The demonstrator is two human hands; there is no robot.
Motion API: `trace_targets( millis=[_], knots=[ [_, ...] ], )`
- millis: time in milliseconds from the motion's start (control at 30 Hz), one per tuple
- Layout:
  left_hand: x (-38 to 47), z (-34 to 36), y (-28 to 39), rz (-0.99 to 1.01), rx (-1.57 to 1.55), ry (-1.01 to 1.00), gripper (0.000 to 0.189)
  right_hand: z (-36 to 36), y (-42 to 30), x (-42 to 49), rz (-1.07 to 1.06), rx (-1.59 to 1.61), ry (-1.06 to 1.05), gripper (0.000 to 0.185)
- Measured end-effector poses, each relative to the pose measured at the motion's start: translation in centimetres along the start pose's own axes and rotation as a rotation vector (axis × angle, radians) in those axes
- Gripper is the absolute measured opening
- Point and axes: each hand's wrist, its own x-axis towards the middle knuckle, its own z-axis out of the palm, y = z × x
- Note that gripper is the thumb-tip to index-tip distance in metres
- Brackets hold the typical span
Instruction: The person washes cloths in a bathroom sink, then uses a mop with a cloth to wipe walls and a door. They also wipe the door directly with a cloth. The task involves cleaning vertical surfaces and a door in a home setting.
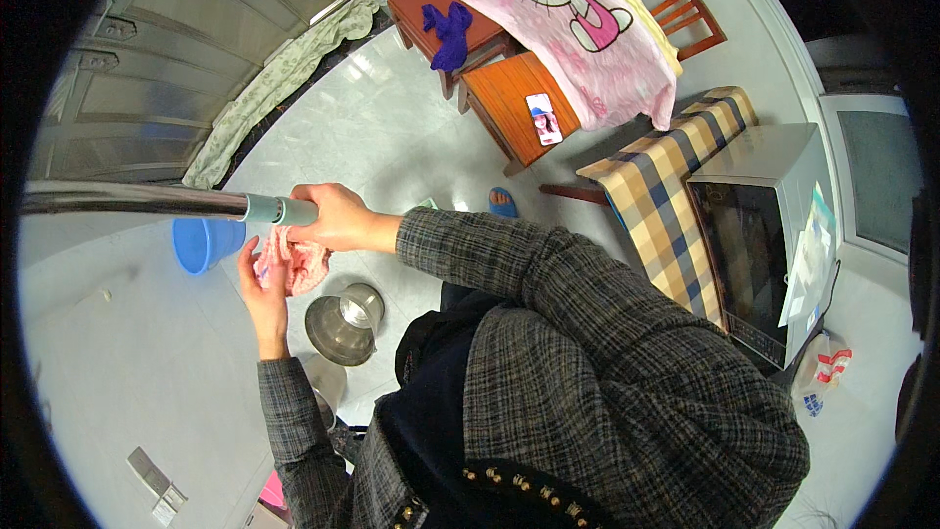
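Observation:
My right hand (pixel 341 220) grips the light-blue collar of a shiny metal pole (pixel 132 200), which runs out to the left edge of view. Just below that collar hangs a crumpled pink knitted cloth (pixel 305 264). My left hand (pixel 266 294) holds the cloth's left side, thumb and fingers spread around it. Part of the cloth lies hidden behind my fingers. Beneath my hands, a stainless-steel bucket (pixel 334 338) stands on the tiled floor. A blue plastic bucket (pixel 192 248) is farther left, under the pole.
A wooden stool (pixel 488 99) bears a lit phone (pixel 543 119); another stool (pixel 477 4) holds a purple cloth (pixel 448 37). To the right, a microwave oven (pixel 742 257) rests on a checked cover (pixel 646 198). A slippered foot (pixel 502 200) shows beyond my right sleeve. A wall switch (pixel 149 472) is lower left.

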Motion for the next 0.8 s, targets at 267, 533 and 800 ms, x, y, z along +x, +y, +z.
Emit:
trace_targets(
  millis=[267, 533, 800],
  knots=[
    [-3.6, -2.3, -2.3, 0.027, 0.384, -0.053, 0.062, 1.4, 0.4, 0.0, -0.020, -0.099, 0.061, 0.037],
    [-4.3, -5.3, -5.7, 0.101, 0.448, -0.021, 0.029, 2.1, -0.2, 0.6, -0.018, -0.071, 0.047, 0.039],
    [-3.2, -5.7, -4.5, -0.387, -0.511, 0.026, 0.044, 1.8, -0.1, 2.7, -0.017, -0.035, -0.024, 0.037]
  ],
)
